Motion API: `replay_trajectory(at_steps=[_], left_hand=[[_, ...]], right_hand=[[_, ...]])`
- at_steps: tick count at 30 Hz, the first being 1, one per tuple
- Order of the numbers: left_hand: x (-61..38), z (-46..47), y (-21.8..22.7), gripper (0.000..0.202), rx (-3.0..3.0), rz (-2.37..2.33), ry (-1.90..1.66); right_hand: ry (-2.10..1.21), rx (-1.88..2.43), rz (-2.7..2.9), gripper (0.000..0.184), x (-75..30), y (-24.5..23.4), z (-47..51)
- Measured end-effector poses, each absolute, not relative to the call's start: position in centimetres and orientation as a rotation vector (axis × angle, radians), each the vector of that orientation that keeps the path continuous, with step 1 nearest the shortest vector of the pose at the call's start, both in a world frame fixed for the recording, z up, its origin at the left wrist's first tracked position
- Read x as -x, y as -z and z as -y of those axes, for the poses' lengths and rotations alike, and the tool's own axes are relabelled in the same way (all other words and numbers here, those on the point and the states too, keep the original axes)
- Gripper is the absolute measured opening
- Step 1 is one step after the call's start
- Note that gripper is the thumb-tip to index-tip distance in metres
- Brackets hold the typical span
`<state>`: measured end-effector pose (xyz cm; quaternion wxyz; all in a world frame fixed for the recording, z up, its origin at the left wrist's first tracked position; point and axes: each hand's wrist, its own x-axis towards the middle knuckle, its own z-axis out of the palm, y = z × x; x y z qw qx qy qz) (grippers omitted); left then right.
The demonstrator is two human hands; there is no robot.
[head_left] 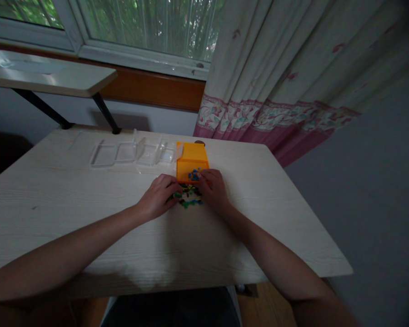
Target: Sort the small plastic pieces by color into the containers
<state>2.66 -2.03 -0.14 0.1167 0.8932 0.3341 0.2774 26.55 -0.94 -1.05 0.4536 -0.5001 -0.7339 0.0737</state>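
Observation:
An orange box (192, 152) with its lid raised stands near the back of the table. Small blue pieces (193, 174) lie inside its front part. Just in front of it is a loose pile of small green, yellow, dark and blue pieces (188, 203). My left hand (159, 196) rests at the left side of this pile, thumb and fingers apart around green pieces. My right hand (214, 190) reaches over the box's front right edge. Its fingertips are pinched together by the blue pieces; what is between them is too small to make out.
Several clear plastic boxes (125, 151) stand with lids up in a row left of the orange box. A small raised shelf (51, 75) on black legs is at the back left. Behind the table hangs a curtain (245, 91) beside the window (150, 32).

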Motion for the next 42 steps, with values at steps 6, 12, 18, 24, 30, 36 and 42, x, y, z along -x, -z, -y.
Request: replay_trajectory(at_steps=[6,12,18,24,30,36,42], left_hand=[[-2.67,2.06,0.25,0.014,-2.614,-0.981,-0.793],[-2.78,2.09,0.12,0.012,-2.611,-1.001,-0.788],[-2.87,2.09,-0.13,0.011,-2.611,-1.029,-0.767],[-2.93,2.01,0.07,0.012,-2.613,-1.037,-0.78],[-3.0,1.93,0.3,0.014,-2.635,-1.044,-0.754],[-2.98,2.08,-0.02,0.018,-2.626,-1.026,-0.767],[-2.8,2.36,-0.11,0.013,-2.634,-0.988,-0.763]], right_hand=[[-0.174,1.206,1.813,0.032,-26.51,1.06,0.89],[-0.169,1.215,1.828,0.033,-26.51,0.95,0.96],[-0.161,1.196,1.821,0.031,-26.53,1.0,0.92],[-0.168,1.2,1.812,0.029,-26.51,1.01,0.95],[-0.162,1.207,1.832,0.028,-26.48,0.93,1.01],[-0.143,1.199,1.846,0.027,-26.48,0.86,0.96],[-0.148,1.207,1.844,0.028,-26.49,0.84,1.02]])
